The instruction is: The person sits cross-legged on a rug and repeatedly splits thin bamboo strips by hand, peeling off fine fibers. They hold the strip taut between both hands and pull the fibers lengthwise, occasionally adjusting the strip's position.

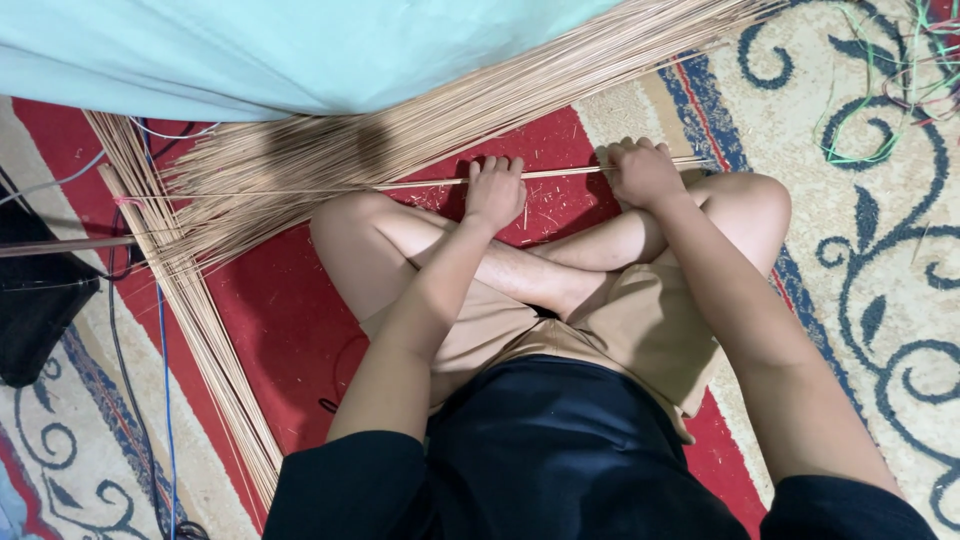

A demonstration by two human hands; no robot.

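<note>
Left hand [494, 190] and right hand [641, 172] each close around 1 thin stick [560, 173], held level above the red carpet [290, 310], near the stick pile [400, 130].

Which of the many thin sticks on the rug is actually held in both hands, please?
The single stick lying crosswise before the knees: the left hand and right hand both grip it, while the others lie loose in bundles.
</note>
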